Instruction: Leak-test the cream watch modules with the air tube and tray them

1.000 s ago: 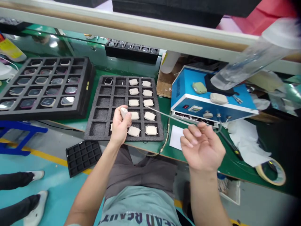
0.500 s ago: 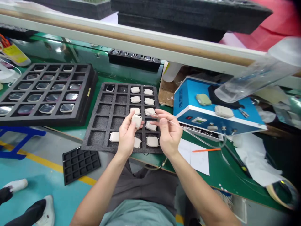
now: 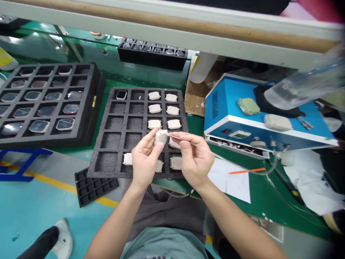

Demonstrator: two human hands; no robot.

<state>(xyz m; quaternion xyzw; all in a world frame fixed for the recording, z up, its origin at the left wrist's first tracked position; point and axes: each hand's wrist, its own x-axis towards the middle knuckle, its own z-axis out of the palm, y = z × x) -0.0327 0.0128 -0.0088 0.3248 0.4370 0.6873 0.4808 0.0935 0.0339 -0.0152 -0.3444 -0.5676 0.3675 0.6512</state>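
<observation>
My left hand pinches a cream watch case between thumb and fingers, tilted edge-up above the foam tray. In my right hand is a thin clear tube with a slim tip, pointed at the right edge of that case. Whether the tip touches the case is too small to tell. Below both hands lies a dark grey foam tray, with several more cream cases in its right-hand columns and a dark-screened watch in the far left corner. My hands hide some of its compartments.
At the right stands a blue machine, two cases on top and the tube running to its front. Paper with an orange stick lies nearby. A stacked tray of watches is at left. A shelf edge crosses above.
The watch case has turned from flat-facing to edge-up in my left hand. My right hand has brought the tube's tip over to it. The whole view has shifted slightly.
</observation>
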